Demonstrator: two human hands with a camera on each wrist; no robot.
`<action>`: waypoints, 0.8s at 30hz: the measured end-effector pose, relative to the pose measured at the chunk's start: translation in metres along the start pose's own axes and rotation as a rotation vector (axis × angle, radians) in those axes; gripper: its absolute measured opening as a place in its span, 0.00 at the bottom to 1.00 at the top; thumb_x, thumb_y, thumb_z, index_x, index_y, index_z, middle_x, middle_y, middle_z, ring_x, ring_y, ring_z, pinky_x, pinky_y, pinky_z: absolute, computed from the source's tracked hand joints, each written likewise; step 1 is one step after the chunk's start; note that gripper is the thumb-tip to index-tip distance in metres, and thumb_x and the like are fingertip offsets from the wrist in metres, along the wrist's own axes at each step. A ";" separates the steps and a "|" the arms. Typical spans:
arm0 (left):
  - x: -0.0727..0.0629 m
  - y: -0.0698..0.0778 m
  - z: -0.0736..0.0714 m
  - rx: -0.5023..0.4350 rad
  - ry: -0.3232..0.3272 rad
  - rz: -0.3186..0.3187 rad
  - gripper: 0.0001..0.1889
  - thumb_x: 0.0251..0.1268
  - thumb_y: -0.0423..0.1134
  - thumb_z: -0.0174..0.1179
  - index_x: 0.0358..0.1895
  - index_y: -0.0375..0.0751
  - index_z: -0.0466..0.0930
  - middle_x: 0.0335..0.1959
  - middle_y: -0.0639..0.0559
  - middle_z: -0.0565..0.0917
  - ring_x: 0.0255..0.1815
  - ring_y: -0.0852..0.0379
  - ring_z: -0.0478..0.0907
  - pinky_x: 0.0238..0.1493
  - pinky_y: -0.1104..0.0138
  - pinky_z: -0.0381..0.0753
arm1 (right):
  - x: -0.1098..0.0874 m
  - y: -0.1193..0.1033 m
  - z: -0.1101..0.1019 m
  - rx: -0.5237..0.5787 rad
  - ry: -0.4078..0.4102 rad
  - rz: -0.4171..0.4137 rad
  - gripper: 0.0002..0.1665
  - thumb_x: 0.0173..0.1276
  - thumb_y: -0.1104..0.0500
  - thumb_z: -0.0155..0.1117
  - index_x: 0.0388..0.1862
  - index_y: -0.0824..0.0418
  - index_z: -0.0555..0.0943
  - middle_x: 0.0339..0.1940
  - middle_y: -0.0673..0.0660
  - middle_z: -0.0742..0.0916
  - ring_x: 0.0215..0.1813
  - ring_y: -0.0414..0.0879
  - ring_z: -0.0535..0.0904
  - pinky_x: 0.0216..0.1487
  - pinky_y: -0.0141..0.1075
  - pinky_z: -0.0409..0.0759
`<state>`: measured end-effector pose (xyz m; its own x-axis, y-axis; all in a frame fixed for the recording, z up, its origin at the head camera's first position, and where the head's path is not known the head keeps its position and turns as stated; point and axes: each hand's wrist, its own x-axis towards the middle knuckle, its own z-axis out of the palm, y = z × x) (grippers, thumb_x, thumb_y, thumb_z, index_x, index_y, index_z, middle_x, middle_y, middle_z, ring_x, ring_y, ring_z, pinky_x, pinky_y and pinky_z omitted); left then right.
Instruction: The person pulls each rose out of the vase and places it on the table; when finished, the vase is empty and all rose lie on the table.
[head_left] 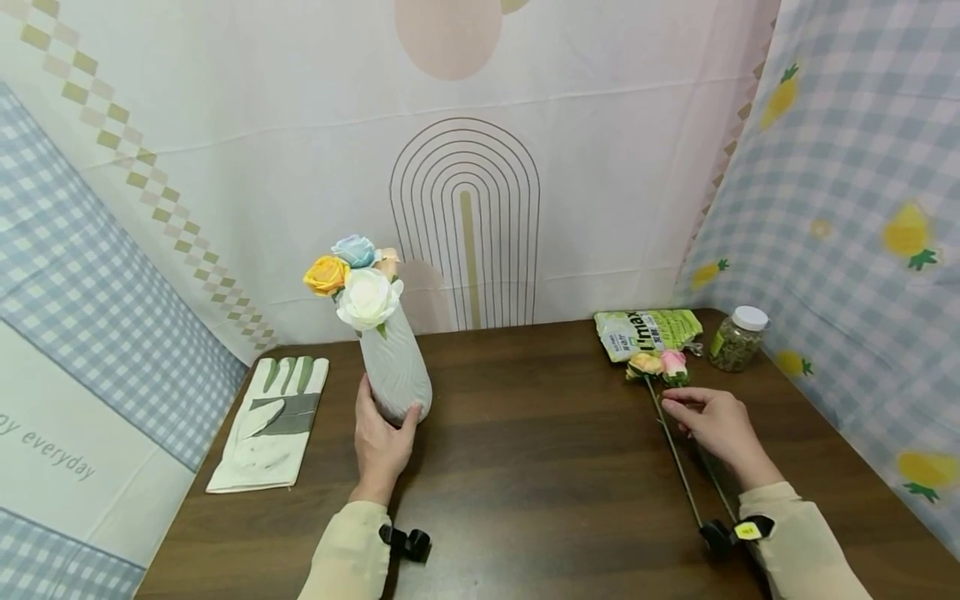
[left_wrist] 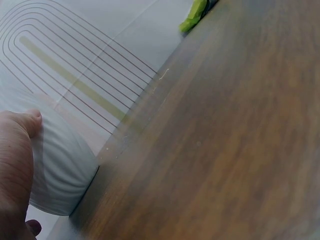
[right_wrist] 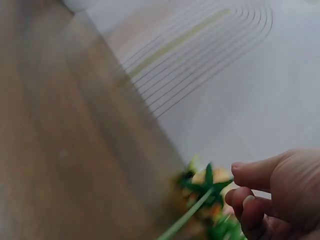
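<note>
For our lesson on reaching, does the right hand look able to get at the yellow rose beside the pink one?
Probably yes: the right hand is close beside the stem of the yellow rose, with nothing visible in the way.

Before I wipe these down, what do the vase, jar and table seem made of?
Vase: ceramic or plastic, satin white, with a ridged surface. Jar: glass or clear plastic, shiny, since its inside shows through. Table: wood or wood-look laminate, faint sheen, brown grain.
</note>
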<state>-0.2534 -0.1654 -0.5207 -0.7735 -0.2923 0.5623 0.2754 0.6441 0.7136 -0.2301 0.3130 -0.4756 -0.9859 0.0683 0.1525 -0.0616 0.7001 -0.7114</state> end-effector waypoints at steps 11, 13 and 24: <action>-0.003 0.001 0.000 -0.006 -0.010 -0.028 0.50 0.52 0.50 0.71 0.75 0.45 0.50 0.70 0.41 0.63 0.68 0.42 0.63 0.63 0.48 0.63 | 0.022 -0.111 0.006 -0.016 -0.102 -0.356 0.13 0.65 0.51 0.67 0.46 0.55 0.87 0.37 0.50 0.87 0.30 0.40 0.75 0.30 0.33 0.73; -0.003 0.001 0.000 -0.004 -0.005 -0.022 0.50 0.52 0.50 0.71 0.75 0.44 0.51 0.70 0.41 0.64 0.68 0.42 0.63 0.63 0.48 0.63 | 0.027 -0.138 0.015 0.025 -0.159 -0.384 0.14 0.65 0.51 0.67 0.47 0.55 0.87 0.39 0.50 0.88 0.33 0.40 0.78 0.32 0.34 0.76; -0.003 -0.002 -0.001 0.000 0.048 0.026 0.47 0.51 0.47 0.72 0.72 0.38 0.57 0.64 0.38 0.69 0.62 0.40 0.69 0.58 0.47 0.68 | 0.051 -0.273 0.085 0.220 -0.295 -0.497 0.19 0.62 0.53 0.70 0.51 0.58 0.84 0.36 0.47 0.88 0.34 0.38 0.81 0.33 0.33 0.79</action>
<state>-0.2509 -0.1668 -0.5233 -0.7377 -0.3089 0.6003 0.2952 0.6521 0.6983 -0.2764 0.0650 -0.3317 -0.8305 -0.4498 0.3287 -0.5245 0.4326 -0.7333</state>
